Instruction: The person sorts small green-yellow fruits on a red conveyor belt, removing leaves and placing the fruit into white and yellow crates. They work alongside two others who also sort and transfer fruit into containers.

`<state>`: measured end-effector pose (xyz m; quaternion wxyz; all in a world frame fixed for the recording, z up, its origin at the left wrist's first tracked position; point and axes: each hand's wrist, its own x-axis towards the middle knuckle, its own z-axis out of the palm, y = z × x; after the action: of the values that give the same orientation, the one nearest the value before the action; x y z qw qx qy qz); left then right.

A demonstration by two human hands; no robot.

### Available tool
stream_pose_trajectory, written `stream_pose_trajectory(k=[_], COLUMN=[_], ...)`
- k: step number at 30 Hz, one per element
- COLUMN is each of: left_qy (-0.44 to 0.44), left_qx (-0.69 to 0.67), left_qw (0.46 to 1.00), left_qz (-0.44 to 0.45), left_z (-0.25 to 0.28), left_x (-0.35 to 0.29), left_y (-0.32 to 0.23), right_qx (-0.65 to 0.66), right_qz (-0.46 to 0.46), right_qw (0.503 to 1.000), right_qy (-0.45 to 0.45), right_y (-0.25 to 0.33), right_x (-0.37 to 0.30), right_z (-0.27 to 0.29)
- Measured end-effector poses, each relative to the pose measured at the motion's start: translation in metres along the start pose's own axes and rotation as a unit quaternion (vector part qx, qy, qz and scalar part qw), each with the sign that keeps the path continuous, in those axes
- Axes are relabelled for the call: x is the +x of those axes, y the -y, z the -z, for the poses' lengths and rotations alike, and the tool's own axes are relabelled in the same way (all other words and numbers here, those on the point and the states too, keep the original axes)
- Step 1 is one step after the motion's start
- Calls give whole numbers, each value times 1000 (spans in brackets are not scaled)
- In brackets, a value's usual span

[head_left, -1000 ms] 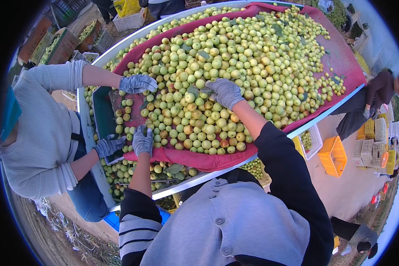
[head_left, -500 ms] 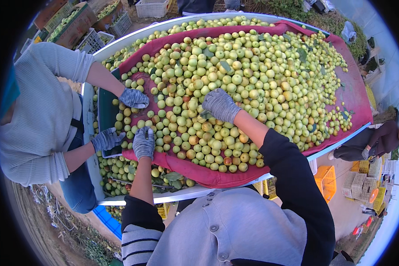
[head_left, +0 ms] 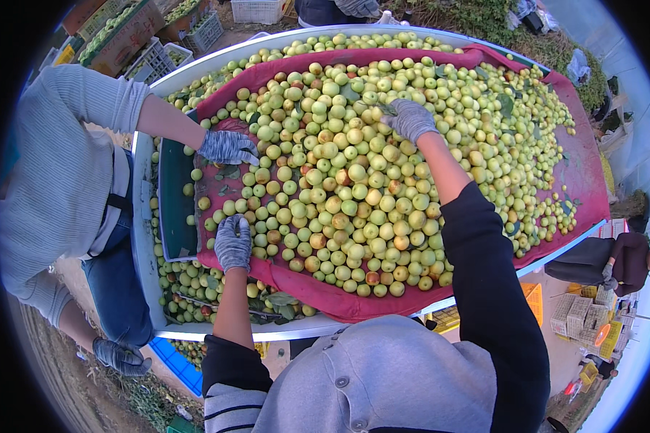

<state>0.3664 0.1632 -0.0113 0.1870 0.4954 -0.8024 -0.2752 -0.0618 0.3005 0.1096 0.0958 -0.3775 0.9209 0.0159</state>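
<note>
**Green fruit [head_left: 374, 196] being worked by gloved hands on red cloth [head_left: 339, 301]**

A broad pile of round green-yellow fruit, some blushed brown, is being borne by the red cloth inside a white-rimmed trough [head_left: 296, 330]. More fruit is being held below the cloth, along the trough's near and far edges.

The left hand [head_left: 232, 244], in a grey glove, is being held at the pile's near left edge with its fingers bent and close together; whether any fruit is being pinched cannot be told. The right hand [head_left: 412, 119] is being held over the upper middle of the pile, fingers bent, with a green sprig [head_left: 384, 109] showing at its tips; whether that is being gripped cannot be told.

At the left, a co-worker's upper hand [head_left: 228, 147] is being laid beside the pile, above a dark green tray [head_left: 175, 216]. The co-worker's lower hand [head_left: 123, 357] is being held outside the trough, near a blue crate [head_left: 177, 364]; its grip cannot be told.
</note>
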Motion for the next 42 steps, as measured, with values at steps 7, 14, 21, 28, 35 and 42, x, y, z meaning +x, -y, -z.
stream_pose_trajectory(k=[7,14,21,28,35,42], left_qy=[-4,-31,-31,-19,-38,-13], left_qx=[31,15,12,7,12,-12], left_qw=[1000,999,999,1000,999,999], left_qz=[-2,-5,1,24,-4,45], left_z=[0,-3,0,0,1,0], left_x=[0,0,0,0,-2,-1], left_y=[0,2,-3,-5,-4,-4], right_qx=[9,-32,37,-38,-75,120], right_qz=[214,200,175,36,96,218], right_qw=[976,977,982,998,993,953], right_qy=[-24,61,61,-22,-13,-174], right_y=[57,91,84,92,79,100], right_x=[10,-9,13,93,100,104], right_z=[-18,-58,-36,-25,-20,-12])
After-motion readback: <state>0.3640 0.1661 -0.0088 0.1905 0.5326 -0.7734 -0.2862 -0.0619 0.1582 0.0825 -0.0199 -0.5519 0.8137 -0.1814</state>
